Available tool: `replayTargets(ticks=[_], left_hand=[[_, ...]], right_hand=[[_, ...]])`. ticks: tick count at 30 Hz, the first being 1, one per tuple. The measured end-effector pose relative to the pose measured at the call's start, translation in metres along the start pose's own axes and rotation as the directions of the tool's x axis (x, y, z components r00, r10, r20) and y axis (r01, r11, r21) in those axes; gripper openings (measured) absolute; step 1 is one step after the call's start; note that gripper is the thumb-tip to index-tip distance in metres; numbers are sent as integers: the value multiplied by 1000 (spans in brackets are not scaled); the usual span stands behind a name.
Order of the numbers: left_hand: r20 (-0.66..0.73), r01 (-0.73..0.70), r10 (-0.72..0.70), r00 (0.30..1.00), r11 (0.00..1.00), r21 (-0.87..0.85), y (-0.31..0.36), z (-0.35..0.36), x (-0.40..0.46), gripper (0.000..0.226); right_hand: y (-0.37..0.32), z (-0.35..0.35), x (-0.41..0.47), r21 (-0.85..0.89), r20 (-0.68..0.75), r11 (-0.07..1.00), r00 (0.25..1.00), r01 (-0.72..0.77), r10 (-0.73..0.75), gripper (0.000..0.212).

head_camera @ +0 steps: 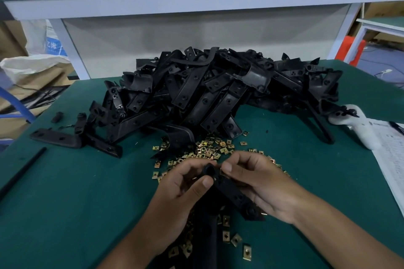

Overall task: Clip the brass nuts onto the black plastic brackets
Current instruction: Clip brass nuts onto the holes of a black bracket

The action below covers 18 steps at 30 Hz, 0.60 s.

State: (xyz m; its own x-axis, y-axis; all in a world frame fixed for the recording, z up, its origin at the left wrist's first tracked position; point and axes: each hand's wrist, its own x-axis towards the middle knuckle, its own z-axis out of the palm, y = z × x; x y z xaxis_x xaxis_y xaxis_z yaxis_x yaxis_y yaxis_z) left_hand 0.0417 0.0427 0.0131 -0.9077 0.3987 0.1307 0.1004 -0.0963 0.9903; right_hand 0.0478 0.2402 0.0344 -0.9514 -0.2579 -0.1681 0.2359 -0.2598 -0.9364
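Nearest items: loose square brass clip nuts (230, 238) lie scattered on the green table mat (65, 203) at the near edge, between the two forearms.
Left hand (185, 183): fingers curled round the far end of a long flat black plastic bracket (235, 194), thumb pressed on top.
Right hand (258, 181): cradles the same bracket from beneath and from the right, thumb and forefinger pinched at its far end; whether a nut sits in that pinch cannot be told.
Bracket axis: runs from far-left, at the fingertips, to near-right, towards the right wrist.
Key relation: the working end lies between both thumbs, and the right hand appears nearer to seat a nut there.
Nut supply: a spread of brass nuts (209, 148) lies just beyond the hands.
Bracket stock: a large heap of black plastic brackets (218, 91) occupies the far centre.
Open room: bare mat lies to the left; a white sheet of paper (391, 159) borders the right edge.
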Motion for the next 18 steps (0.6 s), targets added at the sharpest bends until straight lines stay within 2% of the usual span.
replayTargets(ticks=[7, 10, 13, 18], left_hand=[[-51, -42, 45, 998, 997, 60, 1, 5, -1, 20], [-76, -64, 71, 995, 995, 82, 0, 5, -2, 16], [-95, -89, 100, 990, 990, 112, -2, 4, -2, 22], [-127, -121, 139, 982, 983, 139, -5, 4, -2, 23]], right_hand=[[5, 7, -2, 82, -91, 996, 995, -31, 39, 22], [6, 10, -4, 65, -104, 998, 994, -23, 30, 21], [3, 8, -5, 50, -85, 999, 996, 2, 2, 21], [-1, 6, -5, -43, -79, 998, 996, 49, -52, 36]])
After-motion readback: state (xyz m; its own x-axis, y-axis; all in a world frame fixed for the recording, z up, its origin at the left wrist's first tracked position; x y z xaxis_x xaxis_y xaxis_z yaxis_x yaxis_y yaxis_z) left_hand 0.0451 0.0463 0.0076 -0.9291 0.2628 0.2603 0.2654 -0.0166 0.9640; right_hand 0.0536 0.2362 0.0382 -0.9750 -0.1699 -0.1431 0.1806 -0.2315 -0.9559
